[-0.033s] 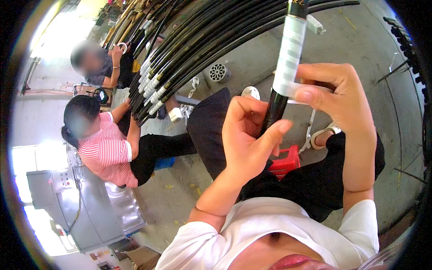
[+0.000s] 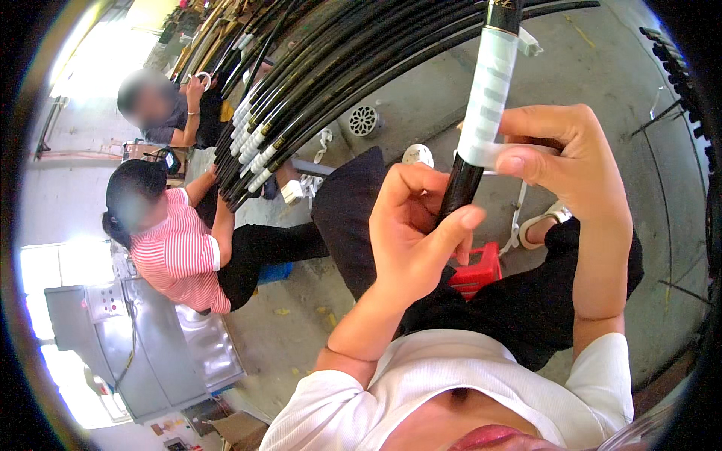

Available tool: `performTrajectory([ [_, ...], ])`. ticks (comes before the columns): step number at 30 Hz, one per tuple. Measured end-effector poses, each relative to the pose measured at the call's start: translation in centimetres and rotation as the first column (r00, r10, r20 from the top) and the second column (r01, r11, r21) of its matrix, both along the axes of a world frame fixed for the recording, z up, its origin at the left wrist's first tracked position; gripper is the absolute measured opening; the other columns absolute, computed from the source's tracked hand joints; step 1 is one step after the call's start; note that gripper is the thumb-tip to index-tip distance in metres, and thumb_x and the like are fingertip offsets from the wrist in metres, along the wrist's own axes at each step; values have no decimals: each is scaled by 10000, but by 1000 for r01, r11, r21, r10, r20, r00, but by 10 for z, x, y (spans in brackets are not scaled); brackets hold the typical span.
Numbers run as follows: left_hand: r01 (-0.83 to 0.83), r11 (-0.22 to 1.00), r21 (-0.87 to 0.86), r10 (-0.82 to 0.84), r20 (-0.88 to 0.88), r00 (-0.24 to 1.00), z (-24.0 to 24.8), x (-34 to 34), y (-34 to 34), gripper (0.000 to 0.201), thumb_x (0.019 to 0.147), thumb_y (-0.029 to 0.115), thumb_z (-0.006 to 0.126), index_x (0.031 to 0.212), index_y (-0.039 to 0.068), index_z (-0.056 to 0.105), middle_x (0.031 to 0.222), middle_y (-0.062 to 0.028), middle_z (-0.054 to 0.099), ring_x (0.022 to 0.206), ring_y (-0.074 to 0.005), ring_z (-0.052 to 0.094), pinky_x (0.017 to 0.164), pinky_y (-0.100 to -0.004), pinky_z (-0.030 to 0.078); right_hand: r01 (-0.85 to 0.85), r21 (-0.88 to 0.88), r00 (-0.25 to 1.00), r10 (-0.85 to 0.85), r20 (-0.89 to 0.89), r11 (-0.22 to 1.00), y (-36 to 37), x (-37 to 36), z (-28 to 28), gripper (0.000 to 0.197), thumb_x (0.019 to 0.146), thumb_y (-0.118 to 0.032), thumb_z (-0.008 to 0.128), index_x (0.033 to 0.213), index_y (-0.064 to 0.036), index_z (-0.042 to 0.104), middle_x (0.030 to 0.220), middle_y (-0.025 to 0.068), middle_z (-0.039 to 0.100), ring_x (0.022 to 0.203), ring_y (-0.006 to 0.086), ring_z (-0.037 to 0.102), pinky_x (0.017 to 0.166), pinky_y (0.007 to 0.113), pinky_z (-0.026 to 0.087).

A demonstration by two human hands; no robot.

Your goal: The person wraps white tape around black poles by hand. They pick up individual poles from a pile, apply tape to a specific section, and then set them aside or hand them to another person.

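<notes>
A seated person in a white T-shirt (image 2: 451, 361) holds up a black pole (image 2: 464, 188), slanting from the lap area up past the top edge of the view. From where I stand, the left hand (image 2: 414, 237) has its fingers curled around the pole's bare black lower end. Just above, a white tape wrap (image 2: 489, 83) covers a length of the pole in overlapping, faintly striped turns. The right hand (image 2: 560, 161) is at the wrap's lower edge, its thumb and forefinger pinched on the tape. A loose white ribbon (image 2: 517, 214) hangs below that hand, near a pale shoe (image 2: 535, 231); I cannot tell whether it joins the wrap. A red plastic stool (image 2: 481, 274) shows beside the left wrist, above the grey floor (image 2: 421, 83).

To the left, many black poles (image 2: 323, 83) with white-wrapped ends lie side by side. A co-worker in a red-and-white striped shirt (image 2: 184, 244) reaches toward those ends; another, in dark clothes, holds a white ring (image 2: 204, 78).
</notes>
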State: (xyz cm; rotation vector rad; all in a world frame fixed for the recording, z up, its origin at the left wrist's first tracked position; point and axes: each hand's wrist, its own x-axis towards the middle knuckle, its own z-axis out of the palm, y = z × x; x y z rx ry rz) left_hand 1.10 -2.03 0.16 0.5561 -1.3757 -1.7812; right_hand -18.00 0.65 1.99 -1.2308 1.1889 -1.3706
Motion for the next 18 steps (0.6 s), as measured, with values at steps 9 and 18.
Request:
performTrajectory([
  [9,176,975,136,-175,-15,984,0,8,-2,443,901,347,560,1104,-27,438,722,-149,597,370,-61,399,335,-174,285,-198,12,966,193,173,980,-6,13,1,263,681,-194,767,822,-9,644,671,-4,593,660,52,546,630,207,433],
  [18,134,989,62,-133,-18,991,-8,16,-2,255,941,174,511,1117,106,340,666,-120,562,347,-51,346,333,-178,258,52,-22,983,-55,-176,998,2,19,4,146,752,-133,608,782,10,605,642,29,560,647,72,517,626,236,422],
])
